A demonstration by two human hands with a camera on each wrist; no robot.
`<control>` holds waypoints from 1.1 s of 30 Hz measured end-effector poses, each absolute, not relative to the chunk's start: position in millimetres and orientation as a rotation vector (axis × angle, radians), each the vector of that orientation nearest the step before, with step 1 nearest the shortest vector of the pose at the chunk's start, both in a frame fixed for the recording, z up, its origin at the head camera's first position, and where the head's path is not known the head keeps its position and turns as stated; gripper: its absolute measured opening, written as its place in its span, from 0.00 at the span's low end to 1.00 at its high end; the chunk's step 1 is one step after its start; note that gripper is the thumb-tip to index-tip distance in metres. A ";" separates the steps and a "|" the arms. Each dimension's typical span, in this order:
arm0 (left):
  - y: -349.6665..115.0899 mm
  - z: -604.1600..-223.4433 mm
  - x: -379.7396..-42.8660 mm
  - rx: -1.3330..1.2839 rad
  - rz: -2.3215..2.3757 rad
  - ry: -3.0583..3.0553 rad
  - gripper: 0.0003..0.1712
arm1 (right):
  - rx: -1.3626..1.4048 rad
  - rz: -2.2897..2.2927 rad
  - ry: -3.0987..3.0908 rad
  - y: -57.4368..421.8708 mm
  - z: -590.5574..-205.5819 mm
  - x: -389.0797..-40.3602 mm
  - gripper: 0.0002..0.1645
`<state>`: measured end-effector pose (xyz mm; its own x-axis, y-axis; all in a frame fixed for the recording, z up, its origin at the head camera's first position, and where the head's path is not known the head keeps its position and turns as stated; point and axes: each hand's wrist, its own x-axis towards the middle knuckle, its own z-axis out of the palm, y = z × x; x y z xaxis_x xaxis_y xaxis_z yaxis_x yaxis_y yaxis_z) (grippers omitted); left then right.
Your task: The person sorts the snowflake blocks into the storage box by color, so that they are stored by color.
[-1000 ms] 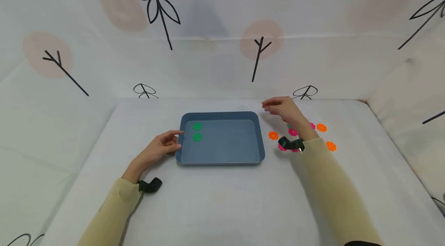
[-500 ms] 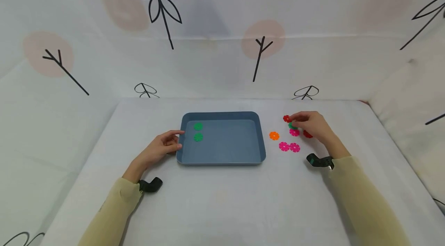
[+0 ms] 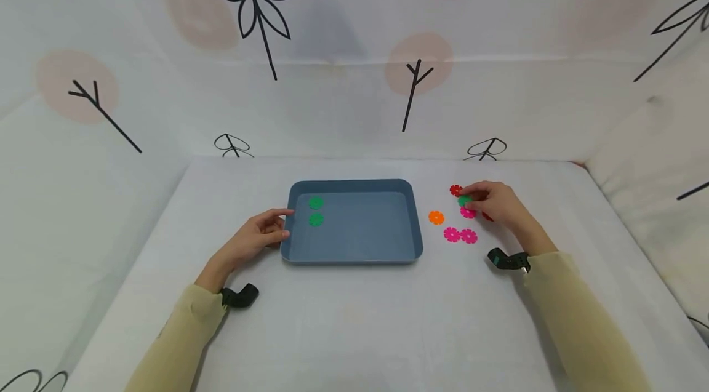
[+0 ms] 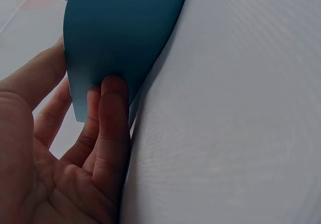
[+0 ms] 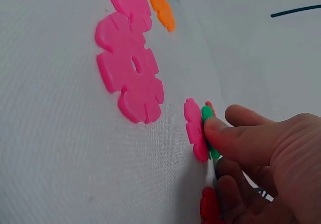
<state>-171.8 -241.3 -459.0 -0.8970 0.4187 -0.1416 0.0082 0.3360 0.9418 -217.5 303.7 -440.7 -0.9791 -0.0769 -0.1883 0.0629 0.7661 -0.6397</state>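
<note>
Right of centre in the head view, the right hand point(image 3: 501, 206) is pinching a green disc point(image 3: 463, 201) between thumb and forefinger, the disc lying right at the fingertips. A red disc point(image 3: 455, 191) is sitting just above and to the left of it, a pink disc point(image 3: 468, 213) is lying just below, and a second red disc point(image 3: 487, 217) is peeping out from under the hand. Left of centre, the left hand point(image 3: 255, 237) is gripping the left wall of a blue-grey tray point(image 3: 365, 226), its other fingers pressing on the outside. Two more green discs point(image 3: 316, 202) are resting in the tray's upper left, making three green; three pink are showing, counting the lower pink pair point(image 3: 452, 234), plus two red and one orange disc point(image 3: 436, 218). A white tablecloth point(image 3: 354, 324) is covering the table, and white fabric walls point(image 3: 343, 109) are rising around it, bearing black line flowers and twigs over pale pink blotches.
</note>
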 end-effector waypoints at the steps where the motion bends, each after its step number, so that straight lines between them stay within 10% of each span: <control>1: -241.1 -459.2 -171.6 0.376 1.587 2.243 0.32 | -0.017 -1.004 2.767 303.7 -441.3 -217.3 0.21; 33: -241.7 -461.8 -171.6 0.404 1.606 2.239 0.32 | -0.056 -1.088 2.768 289.8 -424.9 -207.7 0.26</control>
<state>-171.6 -241.7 -461.8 -0.8964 0.4270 -0.1187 0.0245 0.3150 0.9488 -207.7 289.8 -424.9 -0.9854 -0.0959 -0.1410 0.0258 0.7335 -0.6792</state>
